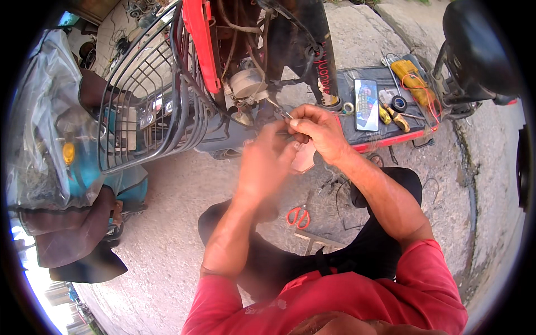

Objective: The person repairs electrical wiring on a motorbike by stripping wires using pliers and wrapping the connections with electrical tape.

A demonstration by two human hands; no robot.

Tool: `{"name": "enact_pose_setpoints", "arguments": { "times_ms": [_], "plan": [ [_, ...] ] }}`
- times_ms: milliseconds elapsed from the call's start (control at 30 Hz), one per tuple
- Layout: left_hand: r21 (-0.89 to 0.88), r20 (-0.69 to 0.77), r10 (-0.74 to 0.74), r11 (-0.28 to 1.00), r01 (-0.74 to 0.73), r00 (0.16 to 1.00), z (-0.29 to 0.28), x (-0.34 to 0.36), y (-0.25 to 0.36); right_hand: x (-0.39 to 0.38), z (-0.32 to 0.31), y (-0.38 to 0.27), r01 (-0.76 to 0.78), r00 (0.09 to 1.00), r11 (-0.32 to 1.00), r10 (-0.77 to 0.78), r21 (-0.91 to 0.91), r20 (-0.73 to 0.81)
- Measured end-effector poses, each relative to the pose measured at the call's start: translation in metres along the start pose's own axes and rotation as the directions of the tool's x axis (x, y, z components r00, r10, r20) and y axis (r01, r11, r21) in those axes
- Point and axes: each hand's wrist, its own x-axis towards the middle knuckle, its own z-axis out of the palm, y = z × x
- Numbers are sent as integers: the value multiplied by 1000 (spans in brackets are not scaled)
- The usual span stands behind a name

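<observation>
In front of the electric scooter's opened front, both my hands meet. My right hand [321, 133] is closed, thumb and index finger pinching a thin wire [287, 115] whose tip points up toward the scooter. My left hand [261, 159] is blurred, with its fingers bent in against the right fingertips; what they grip is hidden. Just beyond the hands sit a round grey part [247, 84] and loose cables [258, 53], beside a red body panel [201, 44]. A pale flat piece [303, 159] shows right below my right fingers.
A black wire basket [139, 120] stands at left, near a plastic-draped vehicle [50, 128]. On the footboard [343, 84] lie a phone [366, 106], black tape [398, 103], a yellow multimeter [414, 84] and yellow-handled tools [397, 118]. Orange-handled scissors [298, 218] lie on the concrete between my knees.
</observation>
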Motion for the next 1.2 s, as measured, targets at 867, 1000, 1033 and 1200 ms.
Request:
{"name": "enact_pose_setpoints", "arguments": {
  "times_ms": [867,1000,1033,1200],
  "plan": [
    [-620,-181,-206,783,51,962,-9,15,5,8,-3,-22,-60,986,997,68,-56,153],
    [-607,-179,-198,793,50,964,-11,14,2,9,-1,-24,-61,981,998,66,-33,182],
    [-585,-189,-197,809,51,962,-11,13,4,10,-2,-24,-59,978,998,62,-23,199],
    [-498,-252,-123,867,-20,960,-10,10,7,13,4,-27,-76,974,995,89,-71,207]
  ]
}}
